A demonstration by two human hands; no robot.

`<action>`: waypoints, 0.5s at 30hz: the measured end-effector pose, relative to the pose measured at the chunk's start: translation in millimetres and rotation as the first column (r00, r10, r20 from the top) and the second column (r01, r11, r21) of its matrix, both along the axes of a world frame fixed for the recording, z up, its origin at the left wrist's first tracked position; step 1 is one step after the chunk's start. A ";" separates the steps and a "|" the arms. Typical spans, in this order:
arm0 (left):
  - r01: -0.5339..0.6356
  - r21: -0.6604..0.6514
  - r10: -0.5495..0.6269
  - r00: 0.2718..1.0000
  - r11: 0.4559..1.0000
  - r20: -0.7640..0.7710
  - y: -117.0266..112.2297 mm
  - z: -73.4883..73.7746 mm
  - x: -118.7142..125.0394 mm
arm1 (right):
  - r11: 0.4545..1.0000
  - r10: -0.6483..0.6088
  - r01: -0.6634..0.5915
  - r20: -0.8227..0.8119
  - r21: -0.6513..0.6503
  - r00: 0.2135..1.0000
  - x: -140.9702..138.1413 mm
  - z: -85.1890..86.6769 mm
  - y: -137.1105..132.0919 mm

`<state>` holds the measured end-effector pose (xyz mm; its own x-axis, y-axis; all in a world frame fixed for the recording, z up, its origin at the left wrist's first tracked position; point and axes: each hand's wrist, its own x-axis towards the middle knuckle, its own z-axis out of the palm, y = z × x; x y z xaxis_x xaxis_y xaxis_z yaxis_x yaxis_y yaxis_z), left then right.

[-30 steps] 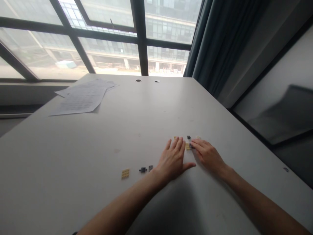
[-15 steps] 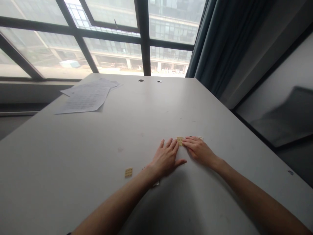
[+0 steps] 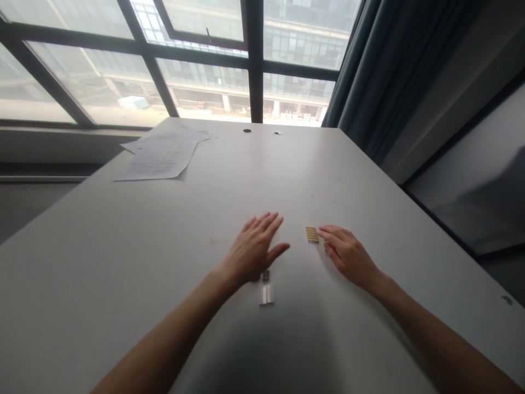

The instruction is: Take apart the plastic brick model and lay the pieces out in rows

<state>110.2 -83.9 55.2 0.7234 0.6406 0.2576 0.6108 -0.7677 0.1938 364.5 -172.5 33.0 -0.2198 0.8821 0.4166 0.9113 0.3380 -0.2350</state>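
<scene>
A small yellow square piece with rows of dark marks (image 3: 311,235) lies flat on the white table (image 3: 197,339). My right hand (image 3: 348,253) is just right of it, fingers stretched out, fingertips at or very near its right edge. My left hand (image 3: 259,242) is open over the table to the left of the yellow piece, apart from it, with the thumb spread. Close below my left palm is a small dark patterned piece (image 3: 266,275), partly covered by the hand. Just nearer to me lie shiny pale pieces (image 3: 266,294), side by side.
Several printed paper sheets (image 3: 164,156) overlap at the table's far left. Two round holes, one of them dark (image 3: 246,131), are near the back edge. A small dark object (image 3: 507,300) lies by the right edge. Windows and a dark curtain (image 3: 381,82) stand beyond.
My left hand has moved left, away from the yellow piece. The pale and dark pieces now show beside its wrist, while another yellow piece has gone out of sight. My right hand stays by the yellow piece.
</scene>
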 end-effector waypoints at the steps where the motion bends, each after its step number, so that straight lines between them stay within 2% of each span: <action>1: -0.042 0.017 0.042 0.999 0.999 0.033 0.8 4.8 -19.1 | 1.000 0.017 -0.017 -0.010 0.001 1.000 -5.1 1.5 -4.4; 4: -0.121 0.031 0.119 0.991 0.992 0.067 -9.8 5.1 -75.9 | 0.995 0.098 -0.099 -0.017 -0.023 0.995 -28.8 1.1 -18.4; 7: -0.052 0.053 0.053 0.999 0.997 -0.014 -37.0 -12.0 -114.5 | 0.979 0.197 -0.197 -0.014 -0.056 0.980 -61.2 -4.1 -29.9; 11: 0.071 0.059 -0.061 0.986 0.996 -0.155 -72.0 -36.4 -130.4 | 0.954 0.279 -0.277 0.002 -0.111 0.960 -101.6 -8.4 -36.4; 15: 0.109 0.046 -0.098 0.974 0.993 -0.204 -84.1 -47.7 -128.9 | 0.957 0.269 -0.260 0.057 -0.130 0.961 -127.3 -7.9 -36.6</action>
<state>-18.6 -167.9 7.5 0.8258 0.5480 0.1336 0.5494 -0.8351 0.0294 237.3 -209.1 25.1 -0.4780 0.8307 0.2853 0.8093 0.5428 -0.2246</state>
